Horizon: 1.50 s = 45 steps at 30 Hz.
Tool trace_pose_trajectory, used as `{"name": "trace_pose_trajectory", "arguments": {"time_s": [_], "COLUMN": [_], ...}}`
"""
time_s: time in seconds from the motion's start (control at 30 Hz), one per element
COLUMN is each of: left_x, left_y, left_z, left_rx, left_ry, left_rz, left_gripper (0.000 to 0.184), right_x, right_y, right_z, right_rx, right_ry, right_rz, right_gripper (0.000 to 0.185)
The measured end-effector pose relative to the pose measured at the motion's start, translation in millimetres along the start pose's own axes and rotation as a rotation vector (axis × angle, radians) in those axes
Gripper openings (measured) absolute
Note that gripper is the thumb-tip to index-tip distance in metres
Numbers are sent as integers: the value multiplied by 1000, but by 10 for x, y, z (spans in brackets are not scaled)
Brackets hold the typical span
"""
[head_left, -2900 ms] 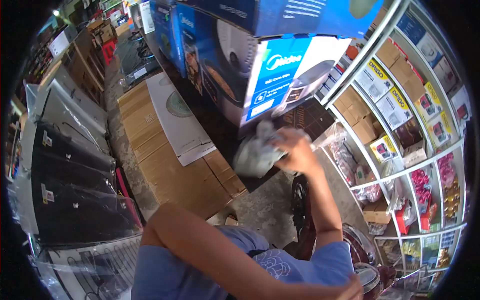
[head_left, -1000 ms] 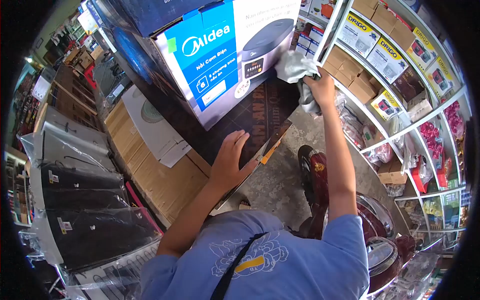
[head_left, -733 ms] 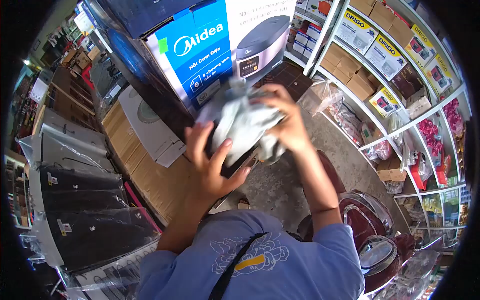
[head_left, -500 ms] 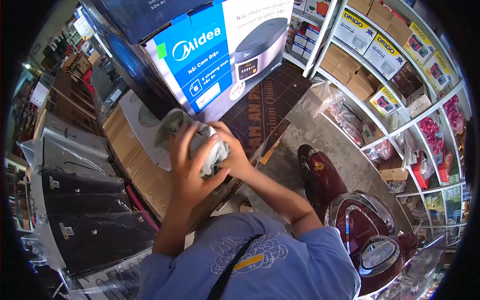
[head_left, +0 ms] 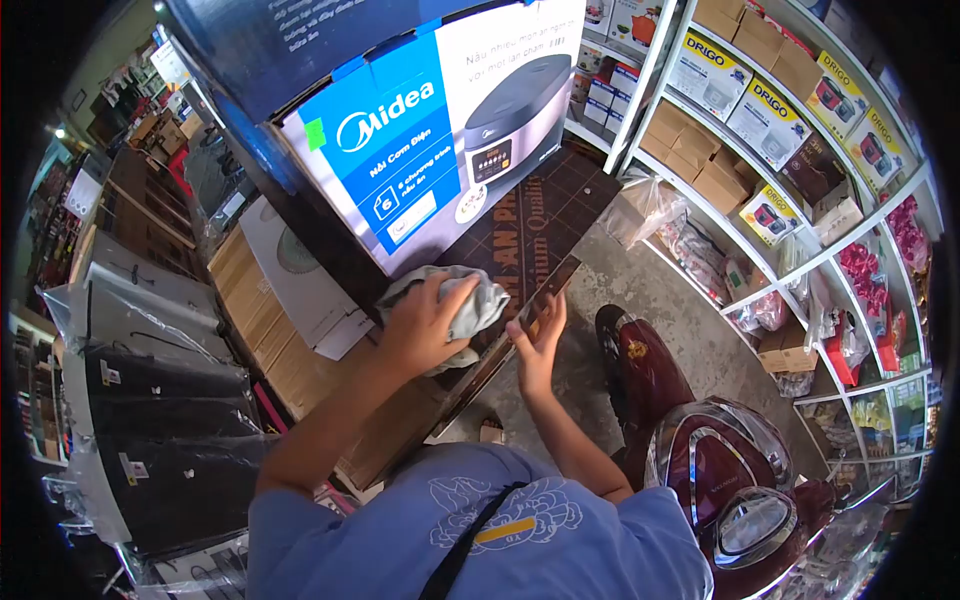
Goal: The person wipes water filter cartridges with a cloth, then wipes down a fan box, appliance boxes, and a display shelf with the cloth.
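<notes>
A crumpled grey-white cloth (head_left: 478, 308) lies bunched on the dark printed board (head_left: 510, 235), close to the lower corner of the Midea box (head_left: 400, 150). My left hand (head_left: 425, 328) grips the cloth from above, fingers bent over it. To its right, my right hand (head_left: 540, 340) is at the board's near edge, fingers apart, with nothing seen in it; its fingertips are near or touching the edge. The Midea box stands on the board, its front showing a rice cooker picture and a green sticker.
White shelves (head_left: 640, 110) with Drigo boxes (head_left: 765, 120) and bagged goods rise at the right. A dark red motorbike (head_left: 715, 460) stands right of my body. Flattened cardboard (head_left: 262, 315) lies to the left, beside plastic-wrapped black panels (head_left: 180, 440). Another blue box (head_left: 300, 45) sits on top.
The cloth went from the box's right side to both hands, then down onto the board. My right hand has let go and moved right; my left hand now holds the cloth.
</notes>
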<state>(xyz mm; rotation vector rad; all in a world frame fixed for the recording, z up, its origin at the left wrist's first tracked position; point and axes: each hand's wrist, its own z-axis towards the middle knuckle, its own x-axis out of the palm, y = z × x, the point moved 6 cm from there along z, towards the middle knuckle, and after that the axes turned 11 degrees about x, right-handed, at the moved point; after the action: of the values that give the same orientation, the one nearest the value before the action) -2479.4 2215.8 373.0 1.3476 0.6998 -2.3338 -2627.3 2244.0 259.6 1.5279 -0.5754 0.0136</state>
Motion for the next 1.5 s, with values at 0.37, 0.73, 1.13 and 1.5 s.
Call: {"name": "trace_pose_trajectory", "arguments": {"time_s": [0.37, 0.73, 1.13, 1.5], "left_x": [785, 1338, 821, 4], "left_y": [328, 598, 370, 76], "left_z": [1593, 2825, 1558, -71], "left_rx": [0, -96, -80, -183], "left_ry": [-21, -122, -43, -88], "left_rz": [60, 11, -67, -160], "left_gripper": [69, 71, 73, 71], "right_x": [-431, 198, 811, 1874], "right_y": [447, 2448, 2141, 1783], "right_z": [-195, -1543, -1851, -1965], "right_rx": [180, -3, 188, 89], "right_ry": [153, 2201, 2465, 1824], "right_rz": [329, 1520, 1429, 845], "right_gripper": [23, 14, 12, 26]}}
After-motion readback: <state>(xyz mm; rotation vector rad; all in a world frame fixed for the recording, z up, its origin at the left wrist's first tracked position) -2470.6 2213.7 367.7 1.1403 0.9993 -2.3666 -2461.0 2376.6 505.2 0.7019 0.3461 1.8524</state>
